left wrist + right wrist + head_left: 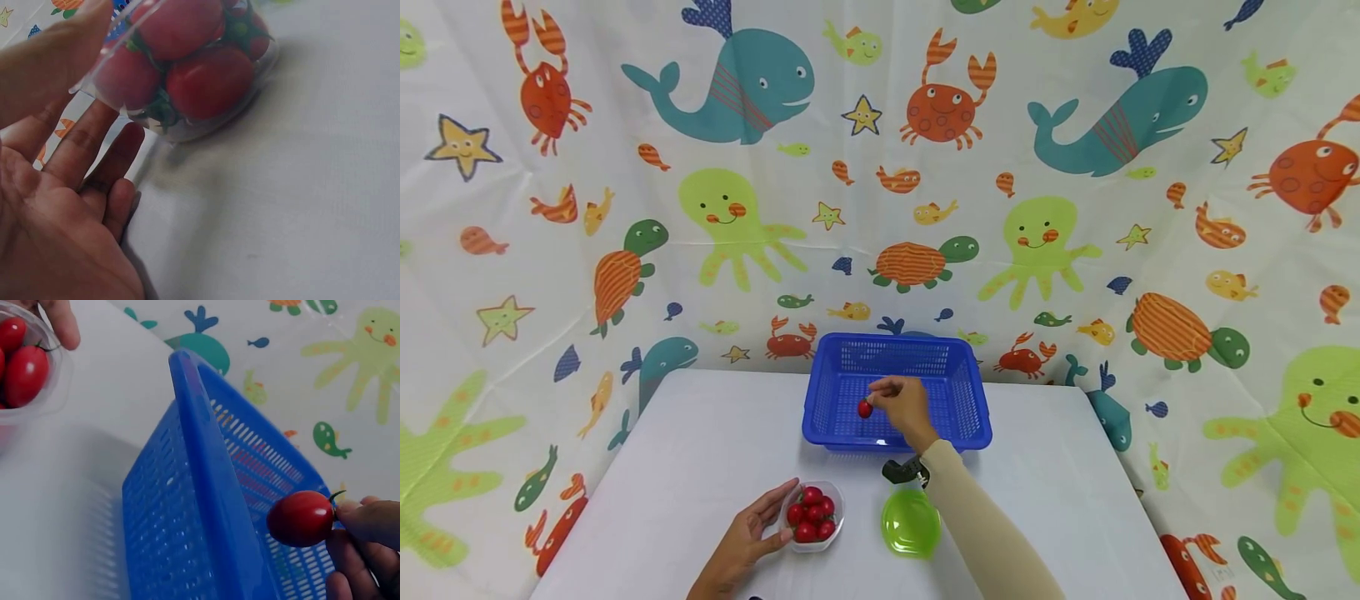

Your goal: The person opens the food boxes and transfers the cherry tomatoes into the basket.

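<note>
The white surface (700, 450) runs back to a white cloth backdrop (880, 50) printed with sea animals, and bare stretches lie to the left and right of the blue rectangular perforated plastic basket (940, 440), which sits at the rear edge. A gap separates the basket's front rim from the clear plastic container (807, 548) nearer the person, with a glossy bright-green round dish-like piece (910, 525) apart on the container's right. Several red tomatoes (815, 512) with green stems fill the container; the left hand (752, 529) holds its side, thumb in front and fingers behind. Thumb and fingers together, the right hand (904, 406) pinches a single small oval red tomato (865, 408) by its stem, over the basket's interior, inside the rim.
</note>
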A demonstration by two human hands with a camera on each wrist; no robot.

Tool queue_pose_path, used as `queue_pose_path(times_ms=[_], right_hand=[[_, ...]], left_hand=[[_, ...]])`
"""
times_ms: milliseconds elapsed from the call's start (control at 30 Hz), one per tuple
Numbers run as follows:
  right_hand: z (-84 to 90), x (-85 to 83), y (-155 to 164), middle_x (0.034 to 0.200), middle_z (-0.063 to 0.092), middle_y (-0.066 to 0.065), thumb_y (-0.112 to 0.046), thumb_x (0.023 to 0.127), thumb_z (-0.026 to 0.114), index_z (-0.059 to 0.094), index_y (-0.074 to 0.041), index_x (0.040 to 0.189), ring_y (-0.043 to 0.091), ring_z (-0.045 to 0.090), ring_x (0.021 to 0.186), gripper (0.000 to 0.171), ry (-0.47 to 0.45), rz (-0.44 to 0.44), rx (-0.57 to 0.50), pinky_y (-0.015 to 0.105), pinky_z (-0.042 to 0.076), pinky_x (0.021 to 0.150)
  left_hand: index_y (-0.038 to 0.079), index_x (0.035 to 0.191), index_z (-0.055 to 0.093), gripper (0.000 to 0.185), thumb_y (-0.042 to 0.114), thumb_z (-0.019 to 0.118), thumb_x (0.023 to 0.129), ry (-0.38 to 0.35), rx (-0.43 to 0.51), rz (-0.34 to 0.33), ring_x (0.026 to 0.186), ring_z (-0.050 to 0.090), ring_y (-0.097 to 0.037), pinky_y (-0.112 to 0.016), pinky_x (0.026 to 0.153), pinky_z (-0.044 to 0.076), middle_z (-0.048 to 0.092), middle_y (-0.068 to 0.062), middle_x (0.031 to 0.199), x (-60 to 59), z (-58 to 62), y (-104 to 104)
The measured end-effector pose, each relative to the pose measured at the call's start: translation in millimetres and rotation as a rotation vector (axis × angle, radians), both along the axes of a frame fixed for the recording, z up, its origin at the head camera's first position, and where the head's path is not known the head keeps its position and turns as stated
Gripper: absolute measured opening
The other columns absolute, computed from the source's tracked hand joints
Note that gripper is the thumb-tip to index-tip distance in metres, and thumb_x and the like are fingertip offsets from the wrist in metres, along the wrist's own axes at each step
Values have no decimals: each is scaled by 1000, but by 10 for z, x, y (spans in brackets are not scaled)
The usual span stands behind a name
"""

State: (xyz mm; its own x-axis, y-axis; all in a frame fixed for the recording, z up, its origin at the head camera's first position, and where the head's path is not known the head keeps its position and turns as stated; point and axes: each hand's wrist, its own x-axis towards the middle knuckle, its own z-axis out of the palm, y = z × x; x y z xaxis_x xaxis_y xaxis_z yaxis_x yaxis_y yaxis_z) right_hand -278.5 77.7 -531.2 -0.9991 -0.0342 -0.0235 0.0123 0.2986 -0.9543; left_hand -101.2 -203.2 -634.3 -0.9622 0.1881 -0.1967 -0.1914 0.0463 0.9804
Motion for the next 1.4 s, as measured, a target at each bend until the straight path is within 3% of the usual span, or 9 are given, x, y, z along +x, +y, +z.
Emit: queue_pose_path(times_ms=[400, 533, 867, 1400], right_hand=[[-84, -215, 3, 89, 81, 4, -4, 86, 87, 84, -11, 96, 16, 73, 84, 13, -55, 39, 68, 35, 59, 83], [-117, -276, 8, 87, 81, 4, -1, 85, 86, 83, -4, 102, 15, 74, 84, 18, -70, 66, 91, 35, 58, 84], [-142, -368, 47, 84, 81, 5, -1, 87, 85, 82, 1, 104, 15, 74, 80, 18, -91, 135, 155, 27, 51, 74], [-176, -463, 91, 88, 82, 8, 3, 85, 85, 82, 3, 102, 17, 75, 81, 18, -124, 133, 180, 31, 57, 78]], left_hand=[[12, 161, 46, 71, 10, 76, 97, 18, 19, -18, 135, 48, 18, -7, 108, 38, 48, -10, 166, 3, -40, -23], [13, 161, 46, 70, 10, 76, 97, 15, 18, -17, 135, 48, 18, -7, 108, 37, 47, -9, 167, 2, -41, -18], [16, 160, 48, 69, 12, 77, 97, -2, 0, -2, 134, 49, 18, -8, 107, 38, 49, -7, 166, -4, -35, -5], [14, 160, 47, 69, 12, 77, 98, -20, -6, 10, 132, 50, 19, -8, 106, 38, 49, -8, 166, 15, 14, 9]])
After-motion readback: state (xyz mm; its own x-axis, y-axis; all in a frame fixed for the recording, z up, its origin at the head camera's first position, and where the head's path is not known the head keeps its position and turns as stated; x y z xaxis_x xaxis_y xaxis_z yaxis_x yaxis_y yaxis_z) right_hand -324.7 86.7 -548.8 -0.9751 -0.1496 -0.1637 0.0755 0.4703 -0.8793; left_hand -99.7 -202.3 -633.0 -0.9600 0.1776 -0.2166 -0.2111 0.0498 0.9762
